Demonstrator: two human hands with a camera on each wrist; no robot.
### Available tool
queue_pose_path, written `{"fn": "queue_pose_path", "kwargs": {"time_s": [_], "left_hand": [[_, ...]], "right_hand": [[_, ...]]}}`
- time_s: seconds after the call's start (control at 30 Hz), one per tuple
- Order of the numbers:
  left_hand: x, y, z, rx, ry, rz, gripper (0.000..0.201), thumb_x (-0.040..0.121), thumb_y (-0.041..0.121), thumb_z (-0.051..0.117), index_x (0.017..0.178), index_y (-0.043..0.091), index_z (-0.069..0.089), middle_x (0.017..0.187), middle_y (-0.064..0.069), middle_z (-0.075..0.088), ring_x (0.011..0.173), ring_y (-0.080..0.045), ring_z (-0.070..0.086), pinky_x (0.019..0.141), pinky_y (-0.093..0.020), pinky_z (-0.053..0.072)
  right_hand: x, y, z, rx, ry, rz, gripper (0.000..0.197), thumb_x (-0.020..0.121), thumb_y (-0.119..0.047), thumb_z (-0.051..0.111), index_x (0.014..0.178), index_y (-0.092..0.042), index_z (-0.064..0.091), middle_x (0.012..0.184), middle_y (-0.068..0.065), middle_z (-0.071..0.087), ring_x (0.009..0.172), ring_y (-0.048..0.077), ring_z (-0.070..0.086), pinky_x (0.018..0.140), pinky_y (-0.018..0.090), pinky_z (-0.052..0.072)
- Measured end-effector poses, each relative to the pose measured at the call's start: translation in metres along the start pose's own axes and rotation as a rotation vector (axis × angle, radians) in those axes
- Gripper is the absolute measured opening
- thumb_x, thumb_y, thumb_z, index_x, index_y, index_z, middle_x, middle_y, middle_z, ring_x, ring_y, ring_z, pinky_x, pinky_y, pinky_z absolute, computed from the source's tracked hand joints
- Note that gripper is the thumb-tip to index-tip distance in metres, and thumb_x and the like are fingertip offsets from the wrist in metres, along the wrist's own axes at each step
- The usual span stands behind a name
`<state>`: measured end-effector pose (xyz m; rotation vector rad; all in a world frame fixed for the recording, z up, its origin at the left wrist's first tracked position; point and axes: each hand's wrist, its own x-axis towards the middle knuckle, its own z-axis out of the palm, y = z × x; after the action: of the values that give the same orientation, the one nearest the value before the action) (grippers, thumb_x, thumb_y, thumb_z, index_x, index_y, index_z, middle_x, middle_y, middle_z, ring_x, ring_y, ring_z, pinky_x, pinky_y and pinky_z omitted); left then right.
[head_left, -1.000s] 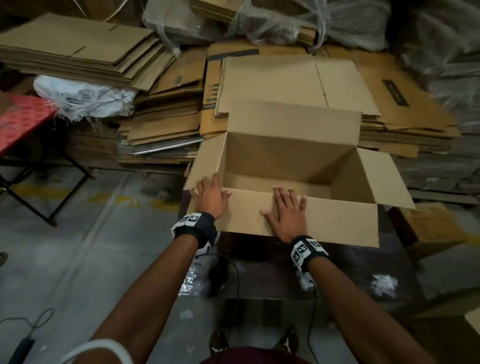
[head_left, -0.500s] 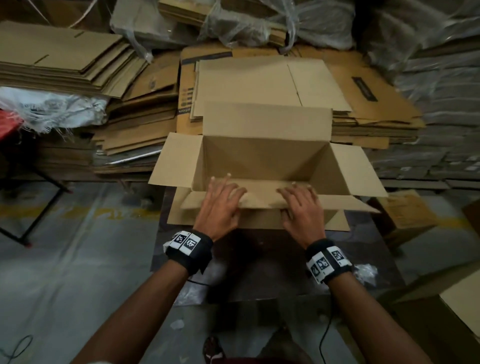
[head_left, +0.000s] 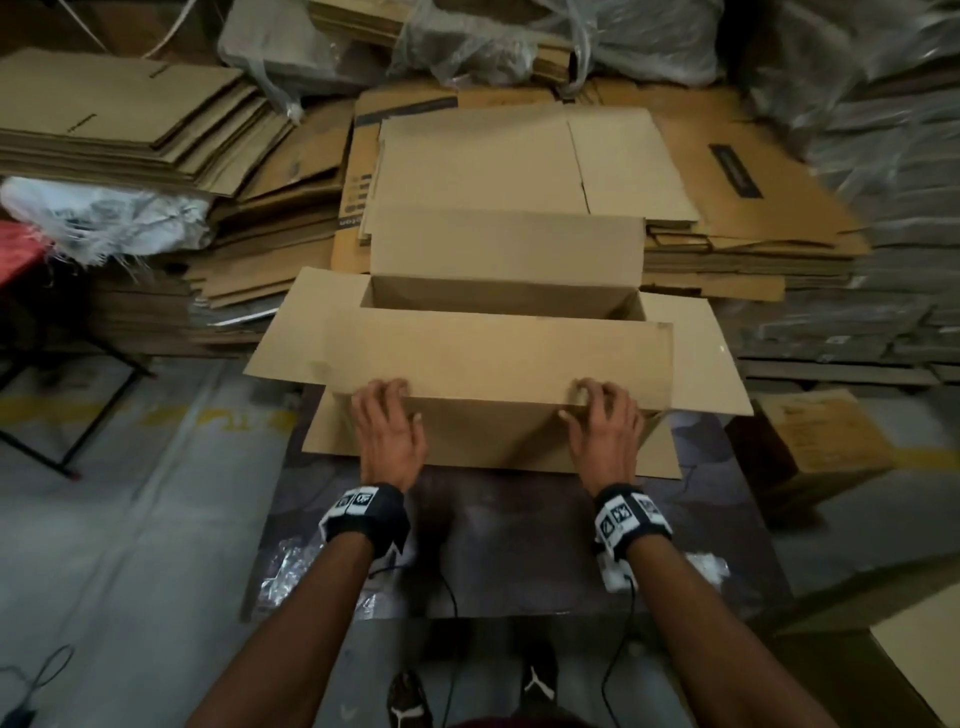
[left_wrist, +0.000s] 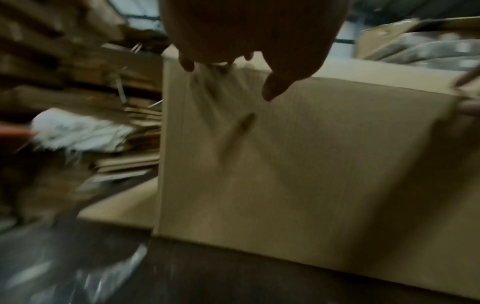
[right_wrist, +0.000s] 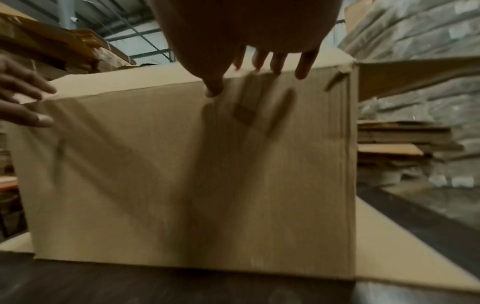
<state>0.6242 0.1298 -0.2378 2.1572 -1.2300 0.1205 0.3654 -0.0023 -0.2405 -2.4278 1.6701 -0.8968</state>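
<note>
A brown cardboard box (head_left: 488, 436) stands on a dark table (head_left: 519, 545). Its long near flap (head_left: 493, 353) lies folded over the opening and leaves a gap at the back. The far flap (head_left: 504, 244) stands up, and the side flaps (head_left: 311, 322) spread outward. My left hand (head_left: 387, 421) rests on the near top edge toward the left, fingertips on the flap and thumb on the front wall. My right hand (head_left: 605, 421) does the same toward the right. The box's front wall (left_wrist: 285, 164) fills the left wrist view below my left hand (left_wrist: 241, 41). It also fills the right wrist view (right_wrist: 182, 164) under my right hand (right_wrist: 246, 30).
Stacks of flattened cardboard (head_left: 519, 156) crowd the space behind the table, with more at the back left (head_left: 130, 119). A white sack (head_left: 104, 218) lies on the left. Crumpled clear plastic (head_left: 291, 577) sits on the table's near left. A small brown box (head_left: 815, 441) stands on the floor, right.
The near flap, which hung outward a second ago, has been swung up and folded over the opening. Both hands have slid apart to the fold line at the near top edge.
</note>
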Motion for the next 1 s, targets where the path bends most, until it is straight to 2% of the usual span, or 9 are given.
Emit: {"fn": "queue_pose_path", "kwargs": {"time_s": [0.13,0.27,0.37,0.47,0.7,0.77,0.87,0.93,1.0], "left_hand": [[-0.03,-0.002,0.013,-0.311,0.084,-0.384,0.067,0.089,0.011,0.072,0.146,0.001,0.037,0.143,-0.027,0.035,0.13,-0.043,0.039,0.112,-0.05,0.036],[-0.023,-0.007,0.01,-0.425,0.089,-0.64,0.097,0.087,0.01,0.08,0.158,-0.002,0.014,0.16,-0.027,0.018,0.144,-0.032,0.03,0.119,-0.036,0.025],[-0.017,-0.022,0.011,-0.394,0.024,-0.649,0.109,0.084,0.012,0.083,0.16,0.001,0.007,0.166,-0.022,0.01,0.154,-0.031,0.017,0.121,-0.025,0.014],[-0.007,-0.03,0.008,-0.417,-0.023,-0.671,0.109,0.082,0.012,0.084,0.161,0.005,0.01,0.167,-0.016,0.016,0.152,-0.026,0.022,0.115,-0.019,0.016],[0.007,-0.056,0.008,-0.52,-0.166,-0.651,0.12,0.064,0.018,0.096,0.155,0.02,0.017,0.156,-0.005,0.039,0.143,-0.024,0.04,0.121,-0.046,0.033],[0.011,-0.067,0.014,-0.562,-0.148,-0.618,0.126,0.059,0.029,0.098,0.154,0.026,0.015,0.155,-0.002,0.039,0.141,-0.023,0.042,0.12,-0.049,0.036],[0.024,-0.045,0.001,-0.56,-0.069,-0.552,0.127,0.064,0.033,0.096,0.159,0.025,0.013,0.161,-0.007,0.032,0.145,-0.025,0.037,0.123,-0.043,0.029],[0.039,-0.028,-0.009,-0.538,-0.02,-0.513,0.12,0.075,0.022,0.09,0.163,0.022,0.009,0.163,-0.013,0.023,0.145,-0.021,0.032,0.118,-0.029,0.021],[0.057,-0.014,-0.02,-0.516,0.016,-0.466,0.112,0.08,0.027,0.085,0.163,0.032,0.01,0.163,-0.013,0.021,0.144,-0.019,0.029,0.118,-0.033,0.021]], "right_hand": [[-0.029,0.033,0.013,0.214,0.015,0.337,0.059,0.091,-0.043,0.073,0.13,-0.008,0.047,0.134,0.021,0.041,0.124,0.039,0.044,0.105,0.059,0.04],[-0.03,0.061,0.023,0.449,-0.06,0.615,0.093,0.078,-0.044,0.085,0.14,0.005,0.036,0.14,0.027,0.039,0.124,0.044,0.047,0.107,0.052,0.041],[-0.023,0.075,0.031,0.524,-0.127,0.662,0.109,0.074,-0.055,0.085,0.148,0.003,0.031,0.147,0.027,0.042,0.132,0.044,0.047,0.111,0.05,0.041],[-0.018,0.076,0.03,0.566,-0.131,0.696,0.106,0.074,-0.053,0.086,0.149,0.001,0.034,0.147,0.026,0.045,0.134,0.043,0.047,0.112,0.052,0.04],[-0.018,0.074,0.029,0.651,-0.108,0.755,0.111,0.067,-0.063,0.085,0.15,-0.008,0.036,0.149,0.018,0.049,0.136,0.037,0.048,0.115,0.051,0.04],[-0.011,0.07,0.022,0.655,-0.081,0.726,0.114,0.064,-0.066,0.085,0.152,-0.011,0.036,0.151,0.013,0.047,0.139,0.032,0.046,0.118,0.048,0.037],[0.01,0.064,0.002,0.614,-0.033,0.642,0.111,0.068,-0.049,0.091,0.157,-0.015,0.033,0.154,0.01,0.04,0.142,0.028,0.04,0.118,0.033,0.03],[0.033,0.055,-0.015,0.602,0.012,0.582,0.114,0.068,-0.042,0.093,0.159,-0.023,0.028,0.156,0.009,0.035,0.143,0.027,0.039,0.117,0.037,0.032],[0.059,0.044,-0.032,0.59,0.043,0.55,0.118,0.068,-0.039,0.093,0.161,-0.031,0.022,0.158,0.011,0.031,0.144,0.03,0.038,0.118,0.045,0.035]]}}
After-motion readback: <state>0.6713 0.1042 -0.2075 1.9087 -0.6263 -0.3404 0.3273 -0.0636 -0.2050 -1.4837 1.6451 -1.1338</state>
